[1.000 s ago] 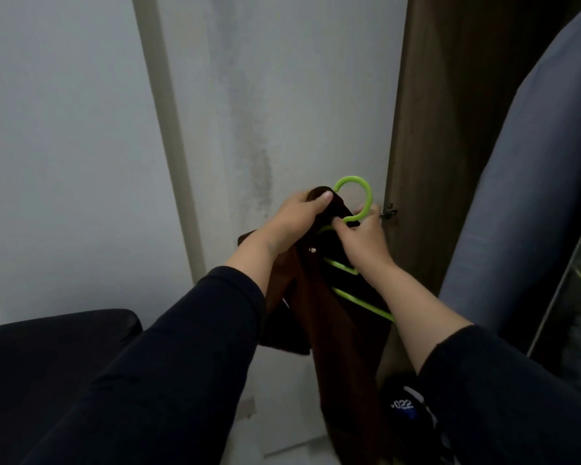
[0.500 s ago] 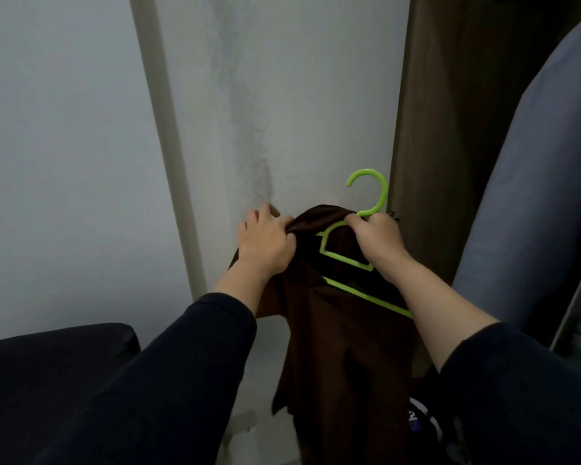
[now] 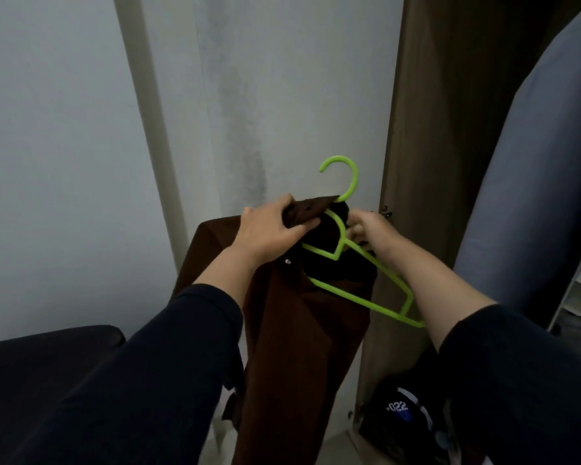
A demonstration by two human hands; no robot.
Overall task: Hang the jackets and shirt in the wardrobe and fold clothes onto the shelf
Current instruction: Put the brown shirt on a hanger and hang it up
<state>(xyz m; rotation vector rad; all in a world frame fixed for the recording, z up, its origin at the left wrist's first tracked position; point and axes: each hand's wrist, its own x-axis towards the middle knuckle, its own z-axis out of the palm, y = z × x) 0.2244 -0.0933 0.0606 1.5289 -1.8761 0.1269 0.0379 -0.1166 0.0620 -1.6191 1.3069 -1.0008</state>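
A dark brown shirt (image 3: 292, 330) hangs down in front of me, partly over a bright green plastic hanger (image 3: 349, 260) whose hook points up. My left hand (image 3: 269, 233) grips the shirt's collar near the hanger's neck. My right hand (image 3: 371, 229) pinches the fabric and the hanger's right shoulder just below the hook. The hanger's right arm sticks out bare along my right forearm. The left half of the hanger is hidden under the shirt.
A brown wardrobe door (image 3: 433, 162) stands at the right, with a grey-blue garment (image 3: 534, 179) hanging beyond it. A white wall (image 3: 64, 162) fills the left. A dark seat (image 3: 41, 357) sits lower left. A dark bag with white print (image 3: 398, 414) lies on the floor.
My left hand has shifted from the shirt's left shoulder up to the collar by the hook. The shirt's left shoulder now drapes over the hanger. My right hand stays at the hanger's neck.
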